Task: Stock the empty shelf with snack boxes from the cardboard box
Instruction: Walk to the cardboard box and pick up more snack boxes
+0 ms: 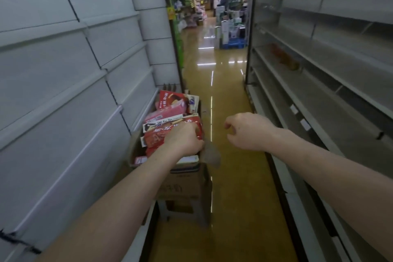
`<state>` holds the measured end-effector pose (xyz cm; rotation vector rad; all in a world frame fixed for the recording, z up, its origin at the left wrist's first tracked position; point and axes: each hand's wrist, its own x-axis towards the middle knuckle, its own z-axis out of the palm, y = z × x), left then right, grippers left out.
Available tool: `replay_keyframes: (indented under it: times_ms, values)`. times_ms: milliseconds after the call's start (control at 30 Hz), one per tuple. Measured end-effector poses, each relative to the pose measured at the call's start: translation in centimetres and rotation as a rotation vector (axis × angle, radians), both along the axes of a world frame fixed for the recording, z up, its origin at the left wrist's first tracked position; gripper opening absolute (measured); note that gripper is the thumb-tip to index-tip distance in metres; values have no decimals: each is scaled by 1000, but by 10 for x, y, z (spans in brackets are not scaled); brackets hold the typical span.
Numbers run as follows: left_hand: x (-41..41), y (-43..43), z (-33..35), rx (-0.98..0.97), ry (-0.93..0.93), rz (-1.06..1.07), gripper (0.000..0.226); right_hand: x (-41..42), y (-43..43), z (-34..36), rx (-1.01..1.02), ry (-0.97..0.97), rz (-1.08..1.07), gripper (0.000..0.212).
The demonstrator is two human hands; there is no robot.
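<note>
Left grip (185,140) curled round one red cardboard snack box (156,137), white writing too blurry to read, atop open brown cardboard box (185,185) full of jumbled boxes. Right grip (248,132) loosely curled, holding nothing.

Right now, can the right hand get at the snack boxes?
Probably yes: the right hand hovers beside the cardboard box, nothing between them, though the left hand grips the top snack box.
</note>
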<state>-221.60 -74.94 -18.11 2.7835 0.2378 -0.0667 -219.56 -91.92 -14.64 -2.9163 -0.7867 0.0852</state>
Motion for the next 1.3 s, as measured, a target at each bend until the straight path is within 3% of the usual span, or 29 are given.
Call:
replay_keyframes:
  times_ms: [167, 367, 633, 900, 1100, 1300]
  values:
    - [22, 64, -27, -65, 45, 110, 33, 47, 46, -18, 25, 68, 68, 32]
    - [68, 141, -63, -241, 129, 261, 64, 105, 106, -56, 59, 166, 47, 53]
    - [133, 226, -137, -475, 138, 422, 102, 174, 161, -116, 94, 354, -150, 77]
    - [150, 243, -160, -764, 247, 462, 76, 210, 180, -158, 214, 533, -313, 82]
    - [162, 248, -155, -780, 128, 459, 88, 220, 188, -159, 254, 490, -306, 75]
    - [179, 243, -132, -823, -15, 437, 85, 222, 181, -141, 276, 419, -312, 82]
